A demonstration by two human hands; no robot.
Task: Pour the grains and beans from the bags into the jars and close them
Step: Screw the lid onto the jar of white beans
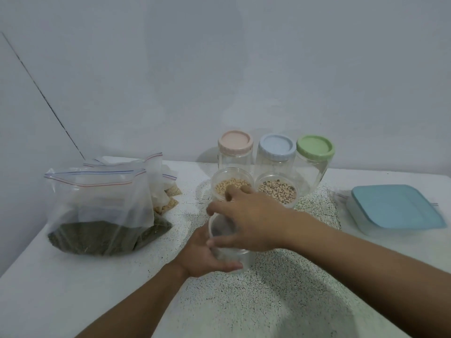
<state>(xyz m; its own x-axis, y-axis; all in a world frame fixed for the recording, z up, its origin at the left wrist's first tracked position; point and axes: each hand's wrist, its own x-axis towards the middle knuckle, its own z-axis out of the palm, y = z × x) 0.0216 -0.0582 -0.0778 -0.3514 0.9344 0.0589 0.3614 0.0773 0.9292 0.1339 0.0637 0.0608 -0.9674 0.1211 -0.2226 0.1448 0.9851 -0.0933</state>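
Both hands on the small clear jar (230, 242) near the middle of the bench (73, 276). Left hand (207, 254) cups it from the side and below, fingers (229, 266) wrapped around the wall. Right hand (246, 220) comes over the top, fingers spread on the rim; can't tell if there's a lid under the palm.

Risks I see from here:
- The jar looks tilted in the grip and I see little or nothing inside. If the right hand twists hard against a loose left hold, it could slip and knock the two filled tubs just behind.
- Tub of pale beans (231, 186) and tub of speckled beans (278, 191) are open and sit close to the right wrist. A swing back would spill them.
- Big zip bag (97, 208) of dark grain sits left, top gaping, upright but soft. One nudge and it slumps.

Jar itself: transparent plastic or glass, blurry here, wall smooth, likely slippery.

Three tall jars at the back with pink lid (235, 141), blue lid (275, 146) and green lid (315, 147) look empty and capped. My read is that most of the pouring is still to do.
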